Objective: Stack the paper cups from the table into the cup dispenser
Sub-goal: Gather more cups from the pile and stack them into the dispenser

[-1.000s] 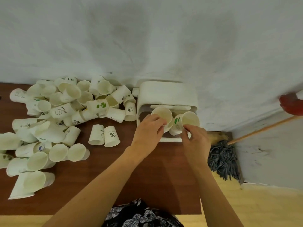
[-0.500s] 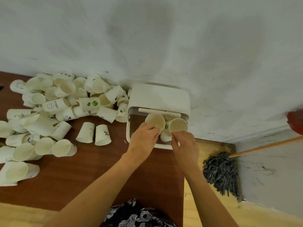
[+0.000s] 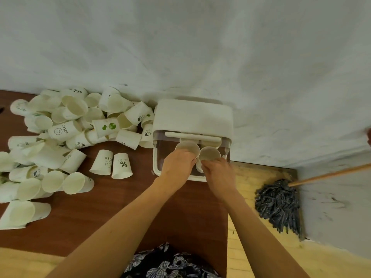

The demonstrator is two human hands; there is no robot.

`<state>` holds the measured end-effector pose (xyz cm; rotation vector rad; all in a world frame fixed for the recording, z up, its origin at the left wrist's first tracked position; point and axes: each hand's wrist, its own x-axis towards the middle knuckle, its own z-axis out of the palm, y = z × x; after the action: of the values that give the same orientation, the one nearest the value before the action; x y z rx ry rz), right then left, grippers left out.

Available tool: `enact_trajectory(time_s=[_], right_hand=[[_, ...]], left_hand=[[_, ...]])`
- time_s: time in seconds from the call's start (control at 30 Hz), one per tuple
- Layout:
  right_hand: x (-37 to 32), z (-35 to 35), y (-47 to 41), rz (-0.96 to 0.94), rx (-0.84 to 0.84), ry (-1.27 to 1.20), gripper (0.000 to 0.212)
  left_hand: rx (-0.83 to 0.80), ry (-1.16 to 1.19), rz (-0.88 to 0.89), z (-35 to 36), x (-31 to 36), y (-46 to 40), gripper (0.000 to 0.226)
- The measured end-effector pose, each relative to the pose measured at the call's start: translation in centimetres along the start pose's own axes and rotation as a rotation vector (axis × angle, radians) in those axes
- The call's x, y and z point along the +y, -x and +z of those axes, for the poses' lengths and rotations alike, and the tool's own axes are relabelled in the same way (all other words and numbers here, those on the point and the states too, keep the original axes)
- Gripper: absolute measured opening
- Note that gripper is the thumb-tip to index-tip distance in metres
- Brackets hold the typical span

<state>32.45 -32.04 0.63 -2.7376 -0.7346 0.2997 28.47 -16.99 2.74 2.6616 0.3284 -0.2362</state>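
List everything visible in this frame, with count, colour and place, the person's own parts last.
loose cups: dozens, too many to count; white, some printed; heaped on the table's left half.
two upside-down cups: two, white with black print; standing apart from the heap, left of the dispenser.
dispenser: one, white with a clear front; on the table at the wall.
held cups: two, white; mouths up at the dispenser's opening.
table: one, dark brown.
mop: one, grey head and wooden handle; on the floor at right.
wall: white-grey, behind.
floor: yellowish wood.
left hand: holds the left cup.
right hand: holds the right cup.
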Motion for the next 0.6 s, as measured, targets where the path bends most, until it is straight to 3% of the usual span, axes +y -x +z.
enact_trajectory(time_s=[0.6], right_hand=[[-0.4, 0.1, 0.2, 0.029, -0.106, 0.076, 0.023]], left_hand=[[-0.135, -0.101, 0.001, 3.1, -1.7, -0.1, 0.035]])
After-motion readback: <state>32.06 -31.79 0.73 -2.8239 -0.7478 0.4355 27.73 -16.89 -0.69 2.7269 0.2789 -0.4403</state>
